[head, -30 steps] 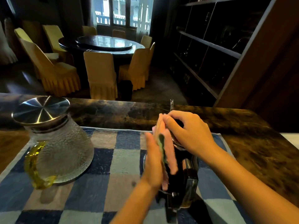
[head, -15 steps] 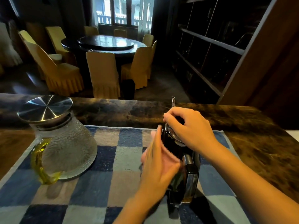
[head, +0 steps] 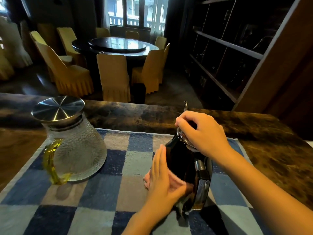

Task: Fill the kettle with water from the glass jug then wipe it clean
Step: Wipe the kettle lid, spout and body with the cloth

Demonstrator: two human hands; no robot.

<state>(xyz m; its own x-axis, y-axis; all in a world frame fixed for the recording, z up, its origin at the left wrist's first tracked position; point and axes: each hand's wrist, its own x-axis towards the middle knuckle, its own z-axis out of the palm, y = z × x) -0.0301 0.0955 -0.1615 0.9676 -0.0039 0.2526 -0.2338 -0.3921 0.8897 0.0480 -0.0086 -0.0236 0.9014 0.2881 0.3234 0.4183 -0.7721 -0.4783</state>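
A dark kettle (head: 179, 160) with a chrome handle stands on the blue checked cloth (head: 108, 192), right of centre. My right hand (head: 201, 131) rests on its top and grips the metal lid. My left hand (head: 162, 173) presses a pink cloth (head: 176, 181) flat against the kettle's left side, low down. The textured glass jug (head: 76, 150) with a steel lid and yellow handle stands upright at the left of the cloth, apart from both hands.
The checked cloth lies on a dark marble counter (head: 271, 150), whose far edge runs behind the kettle. Beyond it are a round dining table with yellow-covered chairs (head: 113, 75) and dark shelving (head: 237, 48) at the right.
My left hand with the pink cloth has slid down the kettle's left side from near the top to the lower body. My right hand stays on the lid.
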